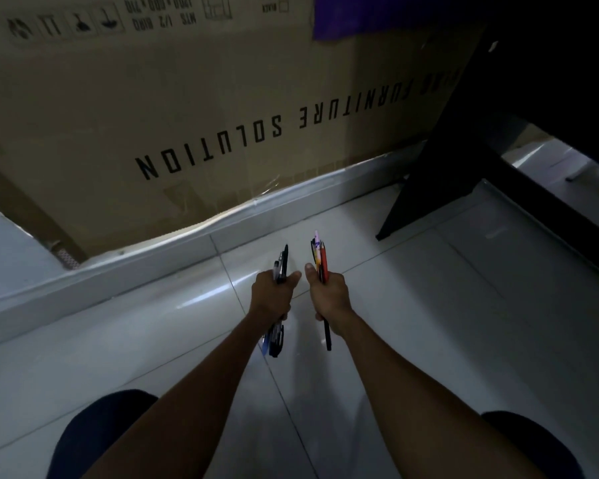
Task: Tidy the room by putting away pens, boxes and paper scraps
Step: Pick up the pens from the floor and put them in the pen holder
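Note:
Both arms reach forward over the white tiled floor, fists side by side and a little apart. My left hand [272, 295] is closed around a bundle of dark pens [281, 264], black, clear and blue, whose ends stick out above and below the fist. My right hand [329, 293] grips a second bundle of pens [320, 255], with red, orange, pink and black barrels; one black pen pokes out below the wrist.
A large flat cardboard box [187, 108] printed "FURNITURE SOLUTION" leans against the wall behind a white skirting ledge [153, 261]. A black table leg and foot [440, 174] stand at the right. My knees [97, 440] show at the bottom corners.

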{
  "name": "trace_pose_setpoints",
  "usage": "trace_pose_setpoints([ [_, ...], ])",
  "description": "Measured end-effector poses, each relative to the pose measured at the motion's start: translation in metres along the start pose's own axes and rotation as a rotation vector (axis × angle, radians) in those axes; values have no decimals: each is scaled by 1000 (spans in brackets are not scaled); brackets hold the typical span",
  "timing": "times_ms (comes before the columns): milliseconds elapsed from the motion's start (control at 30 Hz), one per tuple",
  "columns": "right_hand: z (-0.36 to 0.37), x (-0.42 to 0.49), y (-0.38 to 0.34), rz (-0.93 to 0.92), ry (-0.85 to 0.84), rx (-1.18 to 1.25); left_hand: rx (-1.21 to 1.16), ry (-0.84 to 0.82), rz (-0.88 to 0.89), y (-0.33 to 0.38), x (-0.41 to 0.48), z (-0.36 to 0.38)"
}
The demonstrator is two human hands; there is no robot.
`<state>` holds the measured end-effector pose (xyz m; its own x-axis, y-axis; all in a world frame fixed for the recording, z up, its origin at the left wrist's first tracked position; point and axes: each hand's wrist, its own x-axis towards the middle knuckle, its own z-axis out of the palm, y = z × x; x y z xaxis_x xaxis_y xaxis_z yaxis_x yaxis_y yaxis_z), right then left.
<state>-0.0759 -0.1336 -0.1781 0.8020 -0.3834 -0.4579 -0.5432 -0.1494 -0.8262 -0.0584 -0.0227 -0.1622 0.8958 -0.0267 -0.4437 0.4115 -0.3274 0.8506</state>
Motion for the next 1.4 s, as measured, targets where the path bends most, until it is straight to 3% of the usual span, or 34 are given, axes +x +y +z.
trace_pose_setpoints([
  [200,-21,-40,-46,44,-12,14,-10,-30,-57,46,-38,-18],
  [467,-71,-107,-152,61,7,37,-16,-47,-81,163,-101,-48],
  [1200,-228,-286,-404,61,115,144,4,-182,58,453,-264,-101],
  [1400,-275,-306,-454,-19,243,114,7,-216,161,524,-288,-101],
])
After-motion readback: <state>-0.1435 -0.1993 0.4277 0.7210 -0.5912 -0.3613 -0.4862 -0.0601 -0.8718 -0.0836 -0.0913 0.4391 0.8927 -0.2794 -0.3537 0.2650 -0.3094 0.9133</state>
